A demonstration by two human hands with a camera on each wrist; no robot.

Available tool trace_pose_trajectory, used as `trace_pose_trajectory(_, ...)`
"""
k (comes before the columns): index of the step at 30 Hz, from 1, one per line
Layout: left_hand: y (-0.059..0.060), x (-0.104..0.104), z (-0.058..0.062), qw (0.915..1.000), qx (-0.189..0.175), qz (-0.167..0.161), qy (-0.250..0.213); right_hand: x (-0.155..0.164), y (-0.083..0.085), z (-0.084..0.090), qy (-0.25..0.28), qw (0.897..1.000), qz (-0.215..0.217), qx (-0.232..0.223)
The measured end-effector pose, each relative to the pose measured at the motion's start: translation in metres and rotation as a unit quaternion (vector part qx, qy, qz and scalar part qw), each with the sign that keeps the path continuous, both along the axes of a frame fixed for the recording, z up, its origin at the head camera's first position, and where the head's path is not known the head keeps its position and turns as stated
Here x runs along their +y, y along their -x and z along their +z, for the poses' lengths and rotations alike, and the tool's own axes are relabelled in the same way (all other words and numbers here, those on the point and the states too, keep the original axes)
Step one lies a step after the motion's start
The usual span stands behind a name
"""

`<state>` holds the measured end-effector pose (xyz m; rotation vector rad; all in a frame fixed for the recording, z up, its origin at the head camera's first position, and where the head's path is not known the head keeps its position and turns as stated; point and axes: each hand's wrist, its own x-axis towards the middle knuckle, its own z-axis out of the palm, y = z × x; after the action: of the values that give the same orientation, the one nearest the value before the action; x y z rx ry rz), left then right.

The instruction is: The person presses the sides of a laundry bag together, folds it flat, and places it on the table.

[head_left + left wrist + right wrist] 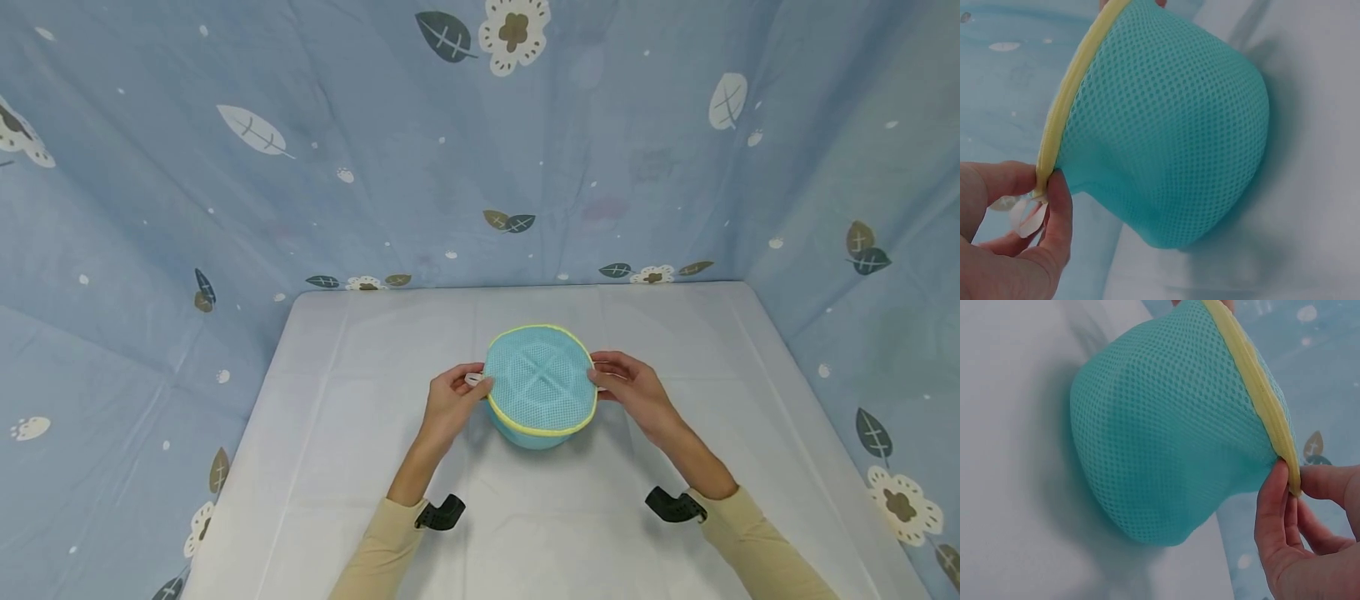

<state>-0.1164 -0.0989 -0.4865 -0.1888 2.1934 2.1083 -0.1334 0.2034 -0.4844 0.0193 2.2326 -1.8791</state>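
Pinching the mesh bag's (540,385) yellow rim, left hand (452,398) and right hand (632,388) fingers clamped, should pull evenly above the bench (337,467).

sleeves: long, pale beige-yellow, close-fitting, one on each forearm, the left sleeve (378,546) and the right sleeve (757,542) both ending just short of the wrist
cuffs: plain edge, no buttons or markings to be seen
wrist mounts: a small black bracket at each cuff, the left bracket (441,512) curved like a hook, the right bracket (672,506) with a row of small holes
hands: left hand (450,400) and right hand (633,392) bare, no rings or watch visible
nails: short, unpainted
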Motion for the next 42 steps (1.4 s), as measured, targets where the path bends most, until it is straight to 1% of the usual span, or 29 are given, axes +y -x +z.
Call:
trace_pose_trajectory(8, 0.001, -0.001, -0.007, 1.0000, 0.004, -0.001, 0.007, -0.002, 0.001, -0.008, 0.003, 1.000, 0.006, 0.009)
trace_pose_trajectory(16, 0.002, -0.002, -0.016, 0.9999, 0.002, -0.001, 0.017, -0.005, 0.000, -0.014, -0.011, 1.000, 0.004, 0.007)
trace_pose_trajectory(22, 0.002, -0.001, -0.022, 0.9999, 0.001, -0.004, 0.016, -0.006, 0.001, -0.023, -0.017, 1.000, 0.004, 0.009)
trace_pose_trajectory(32, 0.003, -0.001, -0.037, 0.9996, 0.012, -0.009, 0.025, -0.007, 0.003, -0.036, -0.013, 1.000, 0.004, 0.005)
trace_pose_trajectory(39, 0.004, -0.001, -0.046, 0.9993, 0.009, -0.007, 0.035, -0.007, 0.005, -0.047, -0.015, 1.000, 0.007, 0.001)
trace_pose_trajectory(41, 0.005, -0.001, -0.048, 0.9992, 0.007, -0.007, 0.040, -0.007, 0.005, -0.050, -0.017, 1.000, 0.008, 0.001)
trace_pose_trajectory(42, 0.004, 0.000, -0.043, 0.9991, 0.008, -0.009, 0.042, -0.007, 0.005, -0.051, -0.017, 1.000, 0.008, 0.002)
